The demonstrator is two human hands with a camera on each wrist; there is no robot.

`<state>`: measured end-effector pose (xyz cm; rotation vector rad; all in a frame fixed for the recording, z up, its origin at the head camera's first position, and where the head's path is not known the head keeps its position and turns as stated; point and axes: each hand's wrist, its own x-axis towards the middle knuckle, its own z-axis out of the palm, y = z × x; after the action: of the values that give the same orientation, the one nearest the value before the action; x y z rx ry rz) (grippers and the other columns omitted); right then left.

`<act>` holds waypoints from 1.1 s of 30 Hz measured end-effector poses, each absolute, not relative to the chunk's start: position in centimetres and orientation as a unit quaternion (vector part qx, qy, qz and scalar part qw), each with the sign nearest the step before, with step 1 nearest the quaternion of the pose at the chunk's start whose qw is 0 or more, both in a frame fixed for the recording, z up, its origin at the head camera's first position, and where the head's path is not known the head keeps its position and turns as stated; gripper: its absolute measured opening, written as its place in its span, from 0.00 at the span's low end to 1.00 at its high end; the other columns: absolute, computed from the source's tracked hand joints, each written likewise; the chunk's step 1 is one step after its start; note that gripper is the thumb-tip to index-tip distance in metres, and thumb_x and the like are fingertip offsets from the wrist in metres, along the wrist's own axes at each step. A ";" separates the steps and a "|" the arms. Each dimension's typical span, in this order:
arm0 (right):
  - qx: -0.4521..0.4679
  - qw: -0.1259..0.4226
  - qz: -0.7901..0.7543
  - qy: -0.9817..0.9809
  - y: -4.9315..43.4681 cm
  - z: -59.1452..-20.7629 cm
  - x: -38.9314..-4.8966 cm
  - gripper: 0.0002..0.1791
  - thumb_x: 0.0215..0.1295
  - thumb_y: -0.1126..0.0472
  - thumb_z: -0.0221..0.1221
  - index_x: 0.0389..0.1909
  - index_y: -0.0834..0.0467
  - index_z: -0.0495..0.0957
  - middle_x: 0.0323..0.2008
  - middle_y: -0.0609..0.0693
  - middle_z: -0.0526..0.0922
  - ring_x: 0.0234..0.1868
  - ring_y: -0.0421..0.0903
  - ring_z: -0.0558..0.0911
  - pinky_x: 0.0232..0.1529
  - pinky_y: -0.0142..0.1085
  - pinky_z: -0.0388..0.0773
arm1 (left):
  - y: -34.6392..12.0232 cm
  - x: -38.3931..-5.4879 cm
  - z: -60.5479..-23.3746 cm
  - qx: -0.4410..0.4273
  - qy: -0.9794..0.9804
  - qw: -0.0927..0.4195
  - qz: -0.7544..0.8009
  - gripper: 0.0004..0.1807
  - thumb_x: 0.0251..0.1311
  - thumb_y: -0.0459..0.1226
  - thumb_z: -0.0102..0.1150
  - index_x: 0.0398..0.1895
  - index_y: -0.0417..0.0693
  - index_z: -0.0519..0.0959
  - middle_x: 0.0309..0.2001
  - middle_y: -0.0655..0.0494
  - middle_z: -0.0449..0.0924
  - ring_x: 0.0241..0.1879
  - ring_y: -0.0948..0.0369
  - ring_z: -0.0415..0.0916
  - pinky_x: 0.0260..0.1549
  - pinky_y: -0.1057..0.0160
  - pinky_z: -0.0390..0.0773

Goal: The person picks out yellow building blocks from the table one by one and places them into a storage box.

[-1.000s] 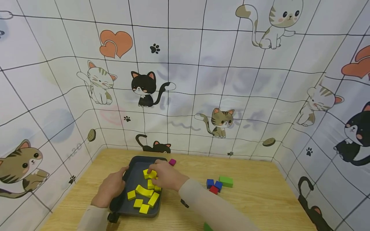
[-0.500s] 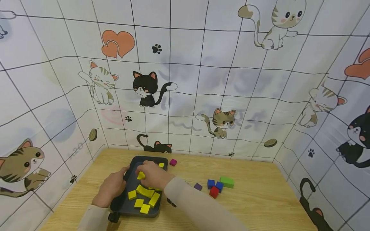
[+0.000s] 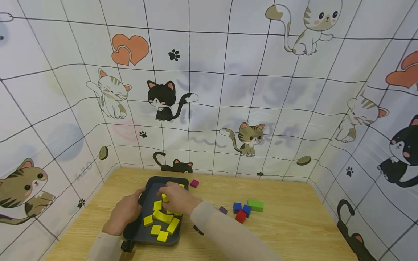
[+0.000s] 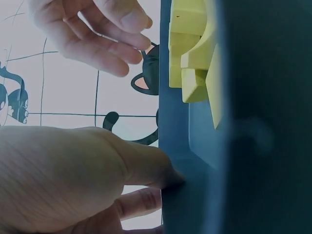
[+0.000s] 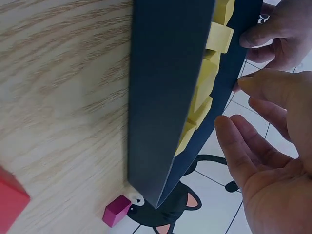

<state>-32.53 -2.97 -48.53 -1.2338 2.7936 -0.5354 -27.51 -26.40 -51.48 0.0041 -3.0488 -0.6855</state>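
My left hand (image 3: 125, 213) grips the left rim of a dark grey tray (image 3: 151, 193). In the left wrist view its thumb (image 4: 141, 163) lies over the rim, with fingers on the outer side. Several yellow blocks (image 3: 163, 216), one long and curved, lie loose inside the tray. Over the tray's far part, my right hand (image 3: 179, 198) hovers beside a yellow block (image 3: 164, 198). From the right wrist, the thumb and fingers of that right hand (image 5: 278, 141) stand apart with nothing between them. Its back hides some blocks in the head view.
A magenta block (image 3: 194, 183) sits just outside the tray's far right corner. Further right lie two blue blocks (image 3: 237, 207), a red block (image 3: 241, 216), a green block (image 3: 255, 205) and a dark purple block (image 3: 223, 210). Cat-printed cloth walls (image 3: 209, 119) enclose the wooden table (image 3: 287, 224).
My right hand has moved left, then slightly back right. A yellow block now lies left of it, where none lay a second ago. The sleeve has uncovered the purple block. My left hand has stayed.
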 end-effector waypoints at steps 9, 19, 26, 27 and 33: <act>-0.397 -0.020 -0.169 0.902 -0.4 -48.6 -31.9 0.17 0.79 0.59 0.72 0.66 0.52 0.92 0.61 0.51 0.91 0.47 0.37 0.81 0.53 0.24 0.83 | -26.5 -27.5 -51.6 0.006 -0.977 0.007 -0.213 0.36 0.75 0.28 0.58 0.86 0.35 0.70 0.61 0.27 0.90 0.37 0.50 0.80 0.35 0.50 0.84; -0.352 -0.037 -0.181 0.917 4.6 -49.0 -31.9 0.17 0.81 0.55 0.71 0.65 0.50 0.92 0.62 0.48 0.90 0.55 0.41 0.85 0.60 0.35 0.88 | -26.1 -27.3 -51.7 0.001 -0.976 0.007 -0.218 0.36 0.76 0.28 0.59 0.87 0.34 0.69 0.47 0.37 0.92 0.33 0.53 0.77 0.31 0.54 0.78; -0.318 -0.044 -0.204 0.925 9.2 -49.0 -31.1 0.19 0.83 0.53 0.70 0.69 0.50 0.90 0.67 0.48 0.89 0.68 0.50 0.87 0.72 0.50 0.88 | -26.2 -27.3 -51.7 0.001 -0.976 0.006 -0.216 0.36 0.76 0.28 0.60 0.86 0.33 0.69 0.48 0.36 0.92 0.33 0.52 0.78 0.33 0.52 0.80; -0.315 -0.049 -0.210 0.924 9.9 -49.0 -31.0 0.18 0.82 0.54 0.71 0.68 0.51 0.90 0.66 0.49 0.89 0.67 0.51 0.88 0.71 0.51 0.89 | -26.2 -27.3 -51.6 0.001 -0.977 0.007 -0.215 0.36 0.76 0.28 0.60 0.86 0.33 0.69 0.49 0.34 0.92 0.34 0.52 0.78 0.34 0.52 0.81; -0.289 -0.079 -0.237 0.924 14.4 -49.4 -30.1 0.17 0.82 0.55 0.70 0.66 0.51 0.91 0.62 0.49 0.89 0.63 0.51 0.91 0.64 0.51 0.91 | -26.3 -27.4 -51.5 0.001 -0.977 0.004 -0.213 0.36 0.77 0.28 0.59 0.87 0.34 0.68 0.51 0.32 0.92 0.33 0.52 0.78 0.31 0.53 0.78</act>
<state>-30.09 14.42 -49.35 -0.9575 3.0597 -0.7842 -27.37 -26.29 -51.49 0.0039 -3.0615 -0.6682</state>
